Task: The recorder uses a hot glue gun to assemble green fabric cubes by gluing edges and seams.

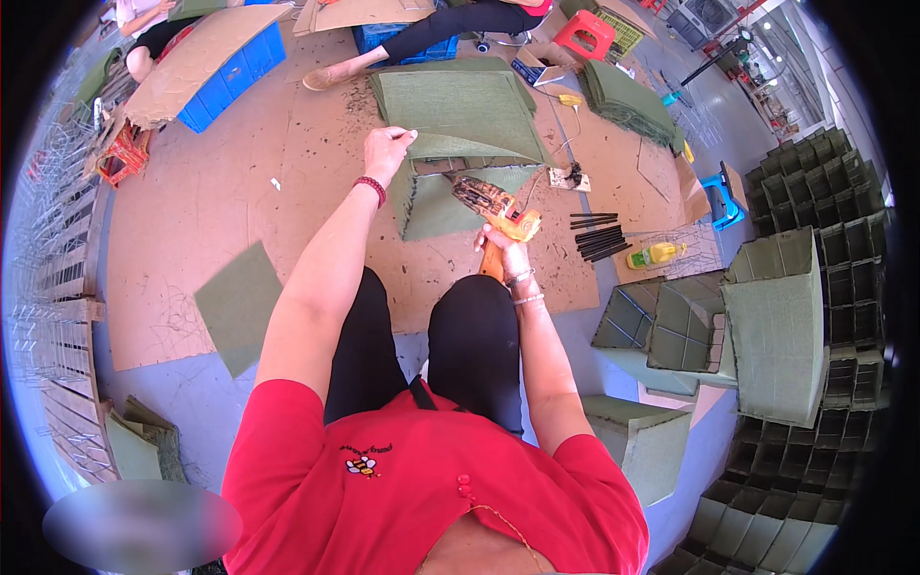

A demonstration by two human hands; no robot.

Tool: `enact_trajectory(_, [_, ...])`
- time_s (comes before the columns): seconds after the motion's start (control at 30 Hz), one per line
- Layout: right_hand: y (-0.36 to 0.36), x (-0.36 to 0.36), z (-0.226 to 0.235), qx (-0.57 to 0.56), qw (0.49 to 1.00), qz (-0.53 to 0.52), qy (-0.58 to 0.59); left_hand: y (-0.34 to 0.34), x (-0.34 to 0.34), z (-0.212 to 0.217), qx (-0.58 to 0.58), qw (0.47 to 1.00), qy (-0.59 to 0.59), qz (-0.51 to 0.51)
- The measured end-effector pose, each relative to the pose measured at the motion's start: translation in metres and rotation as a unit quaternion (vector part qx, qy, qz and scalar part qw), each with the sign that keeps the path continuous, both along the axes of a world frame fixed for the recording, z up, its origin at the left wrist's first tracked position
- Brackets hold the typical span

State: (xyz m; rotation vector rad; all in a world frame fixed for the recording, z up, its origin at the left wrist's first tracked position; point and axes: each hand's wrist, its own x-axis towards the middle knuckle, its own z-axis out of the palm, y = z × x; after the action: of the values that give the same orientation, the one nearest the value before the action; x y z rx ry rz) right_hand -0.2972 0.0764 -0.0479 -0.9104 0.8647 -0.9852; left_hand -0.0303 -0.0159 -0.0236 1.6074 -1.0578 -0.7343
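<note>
Both of my hands are out over the cardboard-covered floor, ahead of my knees. My left hand reaches forward with the fingers pinched on the near edge of a green felt sheet, lifting that flap where it droops over the green felt box beneath. My right hand is closed around the orange handle of a glue gun; its grimy, glue-crusted barrel points up and to the left, and the tip sits right at the top of the box, just under the lifted flap.

So the box lies directly between the two hands and a little beyond them, the left hand at its upper left corner and the right hand just beside its lower right. The sheet spreads away from me behind it.

Off to the right I see a bundle of black glue sticks lying near a yellow and green bottle. Finished green boxes stand farther right, with more stacked along the edge. A loose green felt square lies on the floor to my left. Across the floor another person's leg stretches toward the sheet beside blue crates.
</note>
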Motion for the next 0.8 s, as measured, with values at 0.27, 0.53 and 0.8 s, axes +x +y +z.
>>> enact_trajectory(0.27, [-0.002, 0.002, -0.002, -0.003, 1.000, 0.015, -0.008, 0.002, -0.003, 0.002, 0.006, 1.000, 0.006, -0.001])
enact_trajectory(0.53, [-0.007, 0.005, -0.002, -0.010, 0.999, 0.049, 0.018, 0.001, -0.006, 0.003, 0.009, 1.000, 0.010, -0.006])
enact_trajectory(0.8, [-0.008, 0.011, 0.004, -0.039, 0.996, 0.074, 0.030, -0.001, -0.004, 0.001, 0.006, 1.000, -0.003, -0.007])
